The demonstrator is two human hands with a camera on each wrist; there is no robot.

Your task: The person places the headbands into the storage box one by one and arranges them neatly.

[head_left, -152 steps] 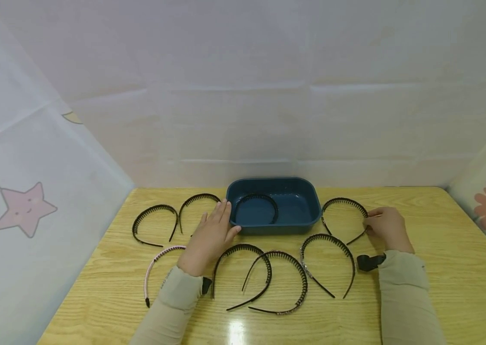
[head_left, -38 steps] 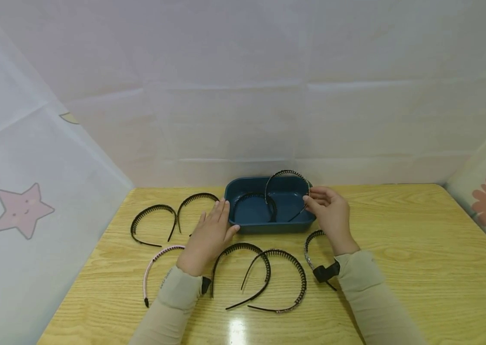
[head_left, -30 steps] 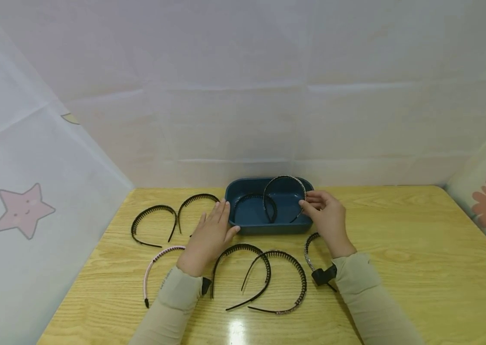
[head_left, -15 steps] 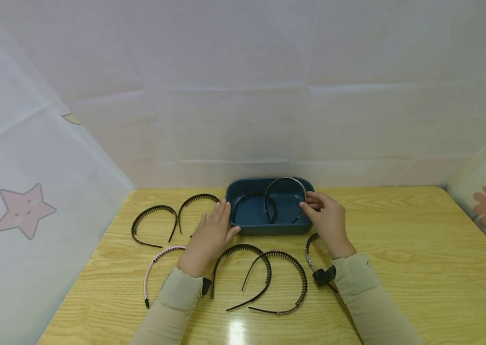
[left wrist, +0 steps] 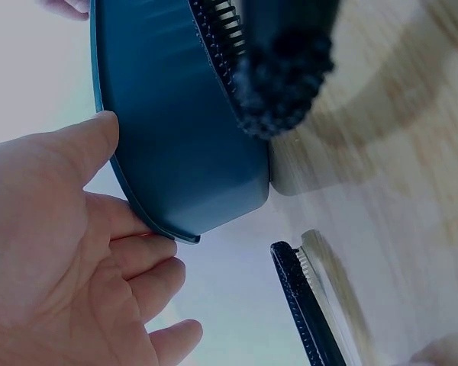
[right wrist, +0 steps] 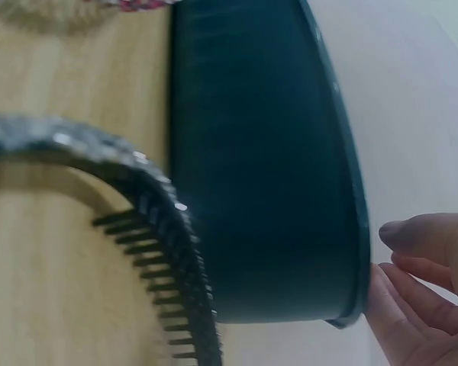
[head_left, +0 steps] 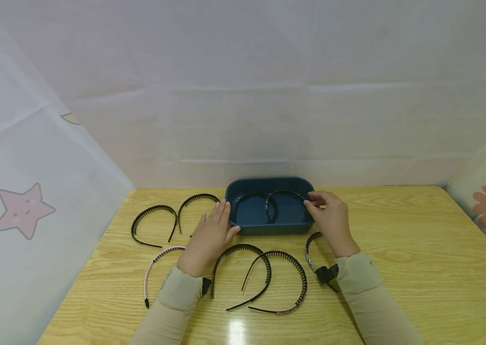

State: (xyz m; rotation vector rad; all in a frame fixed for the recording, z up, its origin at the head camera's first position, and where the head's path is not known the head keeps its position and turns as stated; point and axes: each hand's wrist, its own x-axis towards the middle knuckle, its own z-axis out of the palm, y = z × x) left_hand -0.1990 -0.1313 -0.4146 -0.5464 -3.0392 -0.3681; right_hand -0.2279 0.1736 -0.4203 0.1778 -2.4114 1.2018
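Against the blue bin (head_left: 275, 230), my left hand (head_left: 209, 237) rests with straight fingers along the left end and its thumb at the front corner. My right hand (head_left: 331, 220) is at the bin's right end. Its fingertips touch the rim in the right wrist view, with nothing seen between thumb and fingers. Inside the bin lie a black toothed headband (head_left: 253, 195) and, overlapping it to the right, a glittery black headband (head_left: 285, 191). Below my right wrist is a silver-trimmed headband (head_left: 307, 254), partly hidden by the wrist camera.
On the wooden table (head_left: 433, 239), two black headbands lie left of the bin, one farther left (head_left: 139, 221), one (head_left: 180, 213) partly behind my hand. A pink headband (head_left: 145, 278) is by my left sleeve. In front, a black headband (head_left: 243, 246) overlaps a glitter-trimmed headband (head_left: 303, 282).
My right hand picked up the headband right of the bin and carried it left into the bin. It has now dropped flatter there, and the hand has let go. My left hand stays put.
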